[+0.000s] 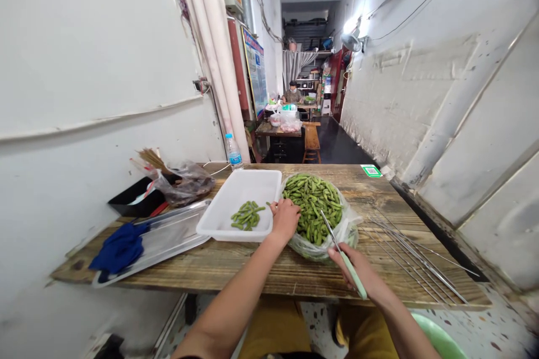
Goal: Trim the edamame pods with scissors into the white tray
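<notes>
My left hand is closed at the right rim of a white plastic bin, its fingers pinching an edamame pod whose tip pokes out over the bin. Inside the bin lies a small pile of loose pods. Just right of it, a clear plastic bag stands open, heaped with green edamame pods. My right hand grips scissors by their pale green handle, in front of the bag. Their blades point up and left over the heap and look closed.
Metal skewers lie on the table's right. To the left are a metal tray, a blue cloth, a black box and a plastic bag. A water bottle stands behind the bin. Another person sits far back.
</notes>
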A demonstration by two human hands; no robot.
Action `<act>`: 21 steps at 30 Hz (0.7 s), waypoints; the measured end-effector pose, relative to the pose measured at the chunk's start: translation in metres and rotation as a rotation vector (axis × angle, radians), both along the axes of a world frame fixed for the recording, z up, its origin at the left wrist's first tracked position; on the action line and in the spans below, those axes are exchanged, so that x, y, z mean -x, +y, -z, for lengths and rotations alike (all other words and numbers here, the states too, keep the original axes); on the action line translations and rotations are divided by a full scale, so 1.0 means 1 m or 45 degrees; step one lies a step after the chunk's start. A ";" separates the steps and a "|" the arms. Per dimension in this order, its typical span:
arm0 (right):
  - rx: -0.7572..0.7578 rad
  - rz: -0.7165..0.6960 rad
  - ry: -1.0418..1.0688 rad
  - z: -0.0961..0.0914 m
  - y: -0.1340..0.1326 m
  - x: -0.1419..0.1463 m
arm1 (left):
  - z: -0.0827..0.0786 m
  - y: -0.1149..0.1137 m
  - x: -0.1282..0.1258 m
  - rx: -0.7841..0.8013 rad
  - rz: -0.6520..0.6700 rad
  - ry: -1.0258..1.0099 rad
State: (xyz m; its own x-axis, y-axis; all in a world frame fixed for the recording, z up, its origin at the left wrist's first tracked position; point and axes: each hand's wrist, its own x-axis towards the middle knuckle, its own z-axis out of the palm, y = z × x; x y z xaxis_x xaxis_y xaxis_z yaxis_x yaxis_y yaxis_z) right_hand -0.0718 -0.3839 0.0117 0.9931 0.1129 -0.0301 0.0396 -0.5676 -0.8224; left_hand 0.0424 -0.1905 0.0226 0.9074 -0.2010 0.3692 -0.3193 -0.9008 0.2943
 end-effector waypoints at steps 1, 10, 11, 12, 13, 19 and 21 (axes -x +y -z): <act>-0.006 0.005 -0.002 0.000 -0.001 0.001 | 0.001 -0.001 -0.002 -0.002 0.007 -0.001; 0.059 -0.013 -0.017 -0.005 0.000 -0.004 | -0.003 -0.005 0.010 0.819 0.206 0.431; 0.076 -0.020 -0.016 -0.006 0.001 -0.005 | -0.002 -0.007 0.012 0.940 0.244 0.503; 0.090 -0.025 -0.014 -0.007 0.001 -0.005 | -0.002 -0.009 0.014 1.031 0.274 0.550; 0.099 -0.028 -0.010 -0.008 0.002 -0.006 | -0.002 -0.011 0.016 1.091 0.297 0.585; 0.056 -0.036 0.019 -0.008 0.004 -0.007 | -0.002 -0.020 0.031 1.238 0.359 0.759; 0.042 -0.037 0.027 -0.008 0.005 -0.007 | -0.002 -0.021 0.034 1.275 0.365 0.772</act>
